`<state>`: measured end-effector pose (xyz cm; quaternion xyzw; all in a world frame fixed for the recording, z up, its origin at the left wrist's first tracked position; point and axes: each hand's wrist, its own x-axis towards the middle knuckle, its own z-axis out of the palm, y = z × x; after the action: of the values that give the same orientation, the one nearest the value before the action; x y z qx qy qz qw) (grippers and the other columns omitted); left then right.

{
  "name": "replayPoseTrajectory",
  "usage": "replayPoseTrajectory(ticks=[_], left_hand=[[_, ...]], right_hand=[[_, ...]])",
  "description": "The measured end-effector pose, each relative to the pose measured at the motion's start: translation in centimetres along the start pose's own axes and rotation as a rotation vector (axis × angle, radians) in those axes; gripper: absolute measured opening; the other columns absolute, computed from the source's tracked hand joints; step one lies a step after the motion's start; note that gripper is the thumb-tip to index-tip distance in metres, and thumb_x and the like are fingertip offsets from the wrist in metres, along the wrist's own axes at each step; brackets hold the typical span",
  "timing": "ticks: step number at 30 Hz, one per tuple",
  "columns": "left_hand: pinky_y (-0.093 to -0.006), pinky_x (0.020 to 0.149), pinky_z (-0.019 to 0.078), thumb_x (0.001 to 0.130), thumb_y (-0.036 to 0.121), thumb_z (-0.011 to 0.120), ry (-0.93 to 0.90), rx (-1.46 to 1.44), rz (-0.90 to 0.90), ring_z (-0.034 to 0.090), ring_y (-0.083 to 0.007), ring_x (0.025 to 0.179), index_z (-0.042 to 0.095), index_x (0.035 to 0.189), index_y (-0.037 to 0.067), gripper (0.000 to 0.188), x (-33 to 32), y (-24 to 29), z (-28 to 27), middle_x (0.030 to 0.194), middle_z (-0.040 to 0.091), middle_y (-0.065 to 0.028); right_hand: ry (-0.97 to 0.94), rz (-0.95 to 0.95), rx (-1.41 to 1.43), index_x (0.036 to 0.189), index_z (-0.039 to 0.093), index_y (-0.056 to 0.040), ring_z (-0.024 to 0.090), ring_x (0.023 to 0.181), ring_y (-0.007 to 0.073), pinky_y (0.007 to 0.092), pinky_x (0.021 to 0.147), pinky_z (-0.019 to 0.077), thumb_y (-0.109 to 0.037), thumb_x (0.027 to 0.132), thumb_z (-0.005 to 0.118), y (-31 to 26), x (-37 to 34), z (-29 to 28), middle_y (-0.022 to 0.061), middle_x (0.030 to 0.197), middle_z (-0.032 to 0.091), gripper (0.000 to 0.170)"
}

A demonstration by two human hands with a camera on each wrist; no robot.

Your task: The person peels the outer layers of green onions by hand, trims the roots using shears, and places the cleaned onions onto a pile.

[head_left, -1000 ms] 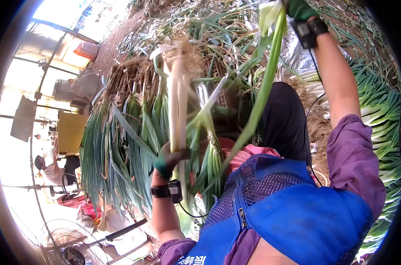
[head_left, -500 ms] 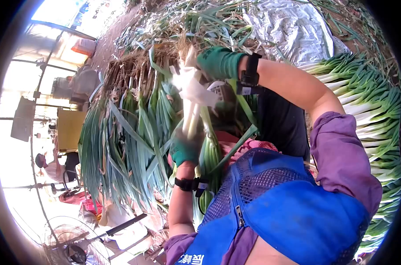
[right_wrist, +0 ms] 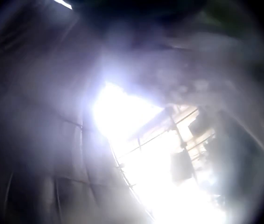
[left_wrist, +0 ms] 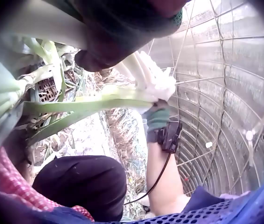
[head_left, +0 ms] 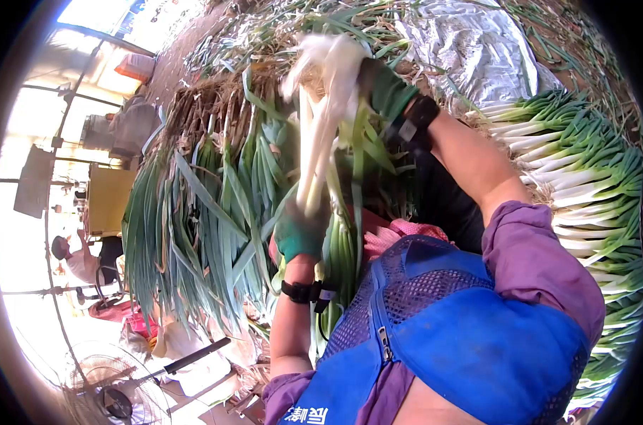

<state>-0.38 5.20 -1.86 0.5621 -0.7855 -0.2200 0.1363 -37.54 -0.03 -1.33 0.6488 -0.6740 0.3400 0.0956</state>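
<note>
My gloved left hand point(head_left: 302, 230) grips white-stemmed green onions point(head_left: 310, 159) round their shafts, root end up. In the left wrist view, this hand point(left_wrist: 122, 32) fills the top, dark and close. My right hand point(head_left: 387, 88), also in a green glove, is up beside the root end. It pinches loose outer leaves point(left_wrist: 157, 84), which show as a blurred white sheet point(head_left: 336, 60) in the head view. A long green leaf point(left_wrist: 99, 103) trails from that hand in the left wrist view. The right wrist view is hazy and shows neither the hand's fingers nor the onions.
Unpeeled green onions point(head_left: 187, 205) lie in a thick row on the left, roots away. Clean white-stemmed ones point(head_left: 569, 177) are piled at the right. A silvery sheet point(head_left: 470, 49) and leaf scraps cover the ground ahead. A fan point(head_left: 116, 400) stands lower left; another person point(head_left: 88, 262) sits beyond.
The right hand came in from the upper right to the root end, then moved slightly right with white outer leaves. The left hand shifted right and down with the onions.
</note>
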Motion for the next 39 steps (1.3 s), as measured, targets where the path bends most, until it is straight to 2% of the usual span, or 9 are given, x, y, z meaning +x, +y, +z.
replayPoseTrajectory(ticks=[7, 11, 13, 20, 23, 25, 28, 30, 39], left_hand=[[-0.0357, 0.064, 0.054, 0.073, 0.027, 0.079, -0.101, -0.388, -0.067, 0.066, -0.0183, 0.071, 0.063, 0.105, 0.001, 0.045, -1.2, 1.3, -4.1, 0.082, 0.069, -0.0089], [-0.0353, 0.067, 0.0567, 0.076, 0.023, 0.082, -0.144, -0.377, -0.072, 0.068, -0.0179, 0.079, 0.062, 0.108, -0.001, 0.045, 1.6, -3.8, -3.3, 0.091, 0.071, -0.0104], [-0.0313, 0.063, 0.0524, 0.078, 0.016, 0.079, -0.137, -0.534, -0.031, 0.064, -0.0156, 0.068, 0.065, 0.105, 0.0, 0.034, 3.4, -7.3, -4.0, 0.083, 0.069, -0.0053], [-0.0345, 0.081, 0.0531, 0.087, 0.017, 0.071, 0.096, -0.942, 0.037, 0.067, -0.0219, 0.086, 0.056, 0.12, -0.002, 0.041, 1.7, -11.8, -21.2, 0.092, 0.068, -0.0117], [-0.0351, 0.077, 0.0544, 0.087, 0.017, 0.07, 0.308, -0.949, 0.029, 0.066, -0.0236, 0.085, 0.054, 0.12, -0.002, 0.04, -3.2, -9.2, -29.7, 0.092, 0.067, -0.0138], [-0.0383, 0.097, 0.051, 0.089, 0.017, 0.07, 0.321, -0.984, 0.1, 0.065, -0.0247, 0.096, 0.054, 0.128, 0.0, 0.046, -6.0, -10.6, -34.9, 0.101, 0.064, -0.0101], [-0.0379, 0.101, 0.0483, 0.09, 0.016, 0.067, 0.455, -1.062, 0.115, 0.06, -0.025, 0.105, 0.05, 0.131, -0.003, 0.048, -10.6, -10.3, -41.3, 0.109, 0.06, -0.0116], [-0.0355, 0.1, 0.0453, 0.088, 0.016, 0.066, 0.302, -1.132, 0.322, 0.052, -0.0227, 0.104, 0.045, 0.134, -0.005, 0.055, -12.6, -7.3, -43.3, 0.109, 0.052, -0.0106], [-0.0371, 0.099, 0.0411, 0.087, 0.026, 0.064, -0.026, -1.058, 0.664, 0.05, -0.023, 0.103, 0.035, 0.139, -0.009, 0.068, -11.9, -3.1, -45.9, 0.109, 0.048, -0.0119]], right_hand=[[0.063, 0.469, 0.074, 0.107, 0.071, -0.0079, 0.069, 0.096, 0.0268, 0.0371, 0.086, 0.053, -0.014, 0.079, 0.07, 9.5, -2.7, -8.5, 0.0117, 0.101, 0.072, 0.028], [-0.153, 0.5, 0.12, 0.111, 0.07, -0.0078, 0.069, 0.095, 0.0265, 0.0377, 0.086, 0.0531, -0.015, 0.078, 0.072, 9.0, -6.2, -7.8, 0.0121, 0.102, 0.072, 0.034], [-0.406, 0.422, 0.182, 0.113, 0.07, -0.0077, 0.069, 0.095, 0.0263, 0.038, 0.087, 0.0531, -0.016, 0.078, 0.073, 6.2, -8.2, -5.1, 0.0124, 0.102, 0.073, 0.036], [-1.736, -0.161, 0.558, 0.12, 0.069, -0.0075, 0.069, 0.094, 0.0258, 0.0391, 0.088, 0.0531, -0.018, 0.076, 0.076, -10.1, -14.2, -2.4, 0.0132, 0.103, 0.073, 0.046], [-1.289, -0.491, -0.004, 0.104, 0.075, -0.0087, 0.07, 0.09, 0.0313, 0.0441, 0.081, 0.0539, -0.026, 0.069, 0.076, -7.1, -9.7, -2.9, 0.0171, 0.094, 0.073, 0.04], [-1.084, -0.475, -0.485, 0.086, 0.074, -0.0083, 0.069, 0.079, 0.0333, 0.0433, 0.069, 0.0534, -0.032, 0.068, 0.075, -3.1, -0.3, -1.7, 0.0144, 0.085, 0.071, 0.03], [-0.314, 0.024, -0.203, 0.097, 0.067, -0.0069, 0.068, 0.081, 0.0324, 0.0418, 0.071, 0.054, -0.031, 0.07, 0.077, 1.7, 10.6, -0.7, 0.0148, 0.089, 0.07, 0.038], [-0.072, 0.078, 0.064, 0.105, 0.062, -0.006, 0.068, 0.083, 0.0318, 0.0408, 0.072, 0.0544, -0.03, 0.071, 0.079, -0.8, 14.6, -1.8, 0.0151, 0.092, 0.069, 0.045], [-0.605, -0.604, 0.975, 0.137, 0.039, -0.0019, 0.066, 0.091, 0.0291, 0.0362, 0.078, 0.0563, -0.028, 0.076, 0.085, -31.6, 0.7, 2.9, 0.0163, 0.105, 0.067, 0.081]])
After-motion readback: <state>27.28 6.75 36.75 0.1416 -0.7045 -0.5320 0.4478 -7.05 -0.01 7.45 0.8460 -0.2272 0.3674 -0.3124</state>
